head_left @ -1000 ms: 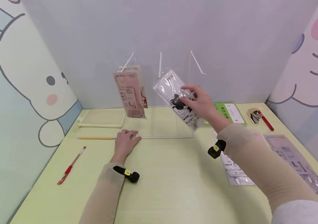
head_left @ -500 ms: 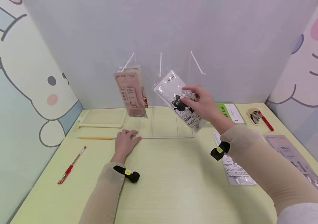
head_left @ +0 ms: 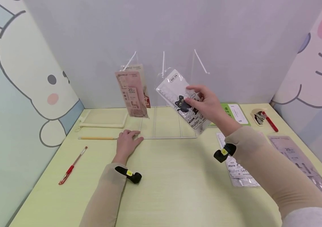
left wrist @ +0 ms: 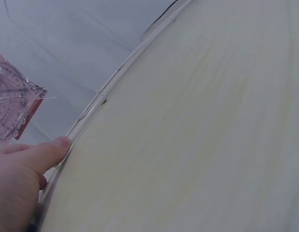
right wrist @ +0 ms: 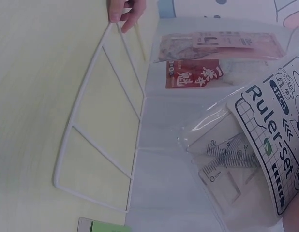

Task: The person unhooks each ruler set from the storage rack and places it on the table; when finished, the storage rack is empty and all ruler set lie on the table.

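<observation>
My right hand (head_left: 207, 104) pinches a clear-bagged ruler set (head_left: 170, 86) with a black cat on its card. The packet tilts, and its clear top is at the tip of the white wire display rack's middle prong (head_left: 163, 61); I cannot tell whether the prong passes through it. Over the table, my left hand (head_left: 126, 143) grips the front left corner of the wire display rack (head_left: 167, 138), thumb on the bar. From the left prong hangs a pink ruler packet (head_left: 132, 99), with a red-labelled packet (right wrist: 193, 73) behind it. Nothing hangs on the right prong (head_left: 201, 61).
On the right lie another ruler set (head_left: 236, 168), a pink ruler packet (head_left: 300, 160), a green book (head_left: 234, 113) and a red-handled tool (head_left: 269, 121) by a small tray. A zip pouch (head_left: 104, 119), pencil (head_left: 96, 138) and red pen (head_left: 71, 168) lie left.
The right hand and its ruler set have shifted slightly rightward, and the packet's card now faces the head camera more squarely. The left hand stays at the rack's corner.
</observation>
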`<action>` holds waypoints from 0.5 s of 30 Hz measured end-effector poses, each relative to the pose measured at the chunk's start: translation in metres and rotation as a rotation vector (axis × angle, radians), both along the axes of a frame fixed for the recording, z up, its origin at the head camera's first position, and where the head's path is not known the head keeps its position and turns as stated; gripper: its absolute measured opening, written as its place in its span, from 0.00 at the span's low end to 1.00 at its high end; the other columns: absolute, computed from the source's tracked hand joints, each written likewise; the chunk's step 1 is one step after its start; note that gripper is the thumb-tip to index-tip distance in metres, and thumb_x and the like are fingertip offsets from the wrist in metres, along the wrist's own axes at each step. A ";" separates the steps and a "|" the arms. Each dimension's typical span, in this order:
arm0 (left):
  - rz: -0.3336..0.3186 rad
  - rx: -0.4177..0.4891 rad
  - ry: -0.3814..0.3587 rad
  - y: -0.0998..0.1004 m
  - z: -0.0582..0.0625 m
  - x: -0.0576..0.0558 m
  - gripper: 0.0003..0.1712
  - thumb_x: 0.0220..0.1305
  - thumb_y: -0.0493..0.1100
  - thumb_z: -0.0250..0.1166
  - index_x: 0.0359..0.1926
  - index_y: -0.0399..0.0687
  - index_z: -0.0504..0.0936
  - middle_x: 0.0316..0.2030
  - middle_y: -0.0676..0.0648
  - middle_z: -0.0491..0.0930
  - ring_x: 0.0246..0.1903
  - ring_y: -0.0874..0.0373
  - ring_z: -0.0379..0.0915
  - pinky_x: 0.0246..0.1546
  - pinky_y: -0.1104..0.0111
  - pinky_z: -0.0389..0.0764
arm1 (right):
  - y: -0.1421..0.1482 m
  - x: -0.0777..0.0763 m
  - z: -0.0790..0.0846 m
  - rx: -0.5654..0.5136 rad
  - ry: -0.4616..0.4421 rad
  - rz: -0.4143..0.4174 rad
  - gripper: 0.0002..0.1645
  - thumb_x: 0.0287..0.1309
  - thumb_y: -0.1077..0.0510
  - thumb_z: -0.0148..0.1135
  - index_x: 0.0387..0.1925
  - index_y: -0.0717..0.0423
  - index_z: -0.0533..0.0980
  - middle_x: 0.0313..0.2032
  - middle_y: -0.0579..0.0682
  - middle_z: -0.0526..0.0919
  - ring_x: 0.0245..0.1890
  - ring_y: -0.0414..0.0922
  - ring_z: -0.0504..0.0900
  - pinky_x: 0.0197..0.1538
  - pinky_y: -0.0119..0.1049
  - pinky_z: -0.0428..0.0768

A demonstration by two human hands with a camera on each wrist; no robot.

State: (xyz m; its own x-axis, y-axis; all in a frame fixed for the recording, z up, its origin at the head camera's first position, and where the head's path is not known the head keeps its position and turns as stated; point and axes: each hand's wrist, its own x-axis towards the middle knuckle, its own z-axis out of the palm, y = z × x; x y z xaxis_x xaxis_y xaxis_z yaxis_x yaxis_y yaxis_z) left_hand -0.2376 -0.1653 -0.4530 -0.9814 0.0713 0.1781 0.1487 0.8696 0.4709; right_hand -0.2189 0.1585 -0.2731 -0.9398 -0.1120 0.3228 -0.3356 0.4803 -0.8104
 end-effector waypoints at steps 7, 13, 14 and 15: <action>0.004 0.004 -0.012 -0.001 0.001 0.001 0.26 0.59 0.61 0.62 0.53 0.55 0.81 0.49 0.39 0.71 0.46 0.43 0.63 0.46 0.53 0.65 | -0.002 0.002 0.004 -0.021 0.054 0.003 0.26 0.55 0.53 0.67 0.56 0.43 0.72 0.30 0.52 0.70 0.25 0.45 0.73 0.27 0.33 0.75; 0.000 0.003 -0.007 -0.001 0.001 0.001 0.25 0.59 0.61 0.62 0.53 0.55 0.81 0.49 0.39 0.72 0.45 0.43 0.63 0.46 0.53 0.65 | 0.005 0.008 -0.002 -0.104 0.023 0.057 0.26 0.57 0.59 0.64 0.58 0.48 0.71 0.30 0.53 0.77 0.24 0.41 0.77 0.26 0.34 0.77; -0.001 0.002 -0.005 -0.001 0.001 0.001 0.25 0.59 0.61 0.62 0.53 0.55 0.81 0.49 0.39 0.72 0.45 0.43 0.64 0.45 0.53 0.65 | 0.008 0.008 -0.005 -0.111 0.002 0.065 0.27 0.58 0.59 0.63 0.59 0.49 0.70 0.31 0.55 0.79 0.25 0.42 0.79 0.27 0.35 0.78; -0.001 0.001 -0.002 -0.001 0.001 0.001 0.25 0.59 0.61 0.62 0.53 0.55 0.81 0.49 0.39 0.72 0.45 0.44 0.64 0.45 0.53 0.65 | 0.011 0.008 -0.009 -0.114 -0.023 0.066 0.27 0.58 0.59 0.63 0.60 0.49 0.70 0.33 0.56 0.80 0.26 0.42 0.80 0.27 0.37 0.79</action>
